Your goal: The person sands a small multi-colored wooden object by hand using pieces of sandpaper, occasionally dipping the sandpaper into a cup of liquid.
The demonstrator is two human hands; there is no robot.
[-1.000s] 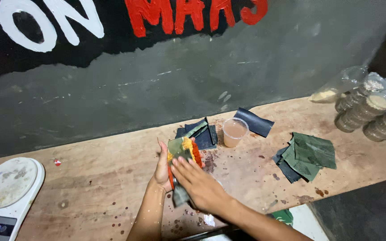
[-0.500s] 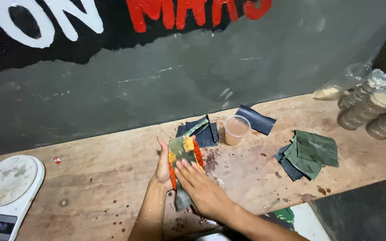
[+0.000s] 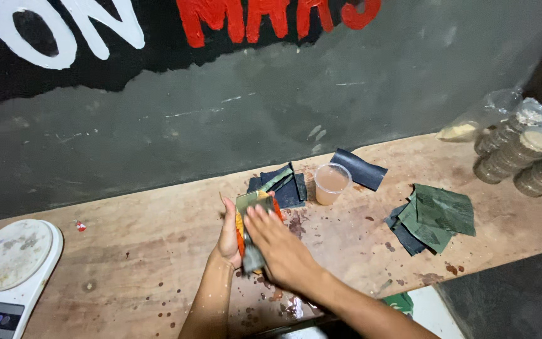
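Observation:
My left hand (image 3: 228, 233) grips an orange block (image 3: 239, 233) from its left side, holding it on edge over the wooden table (image 3: 127, 263). My right hand (image 3: 280, 251) presses a grey-green sheet (image 3: 251, 216) flat against the block's face, fingers spread over it. The sheet's lower end (image 3: 252, 258) sticks out below my fingers. A pile of dark blue and green sheets (image 3: 281, 186) lies just behind the block.
A clear plastic cup (image 3: 331, 183) of cloudy liquid stands behind the hands, a rolled dark sheet (image 3: 359, 168) beside it. Green sheets (image 3: 437, 215) lie at the right. Stacked lidded tubs (image 3: 525, 154) fill the far right. A white scale (image 3: 7, 263) sits at left. Red stains dot the wood.
My right hand has slid down and nearer along the sheet on the block, then spread flat over it. The left hand has kept its grip.

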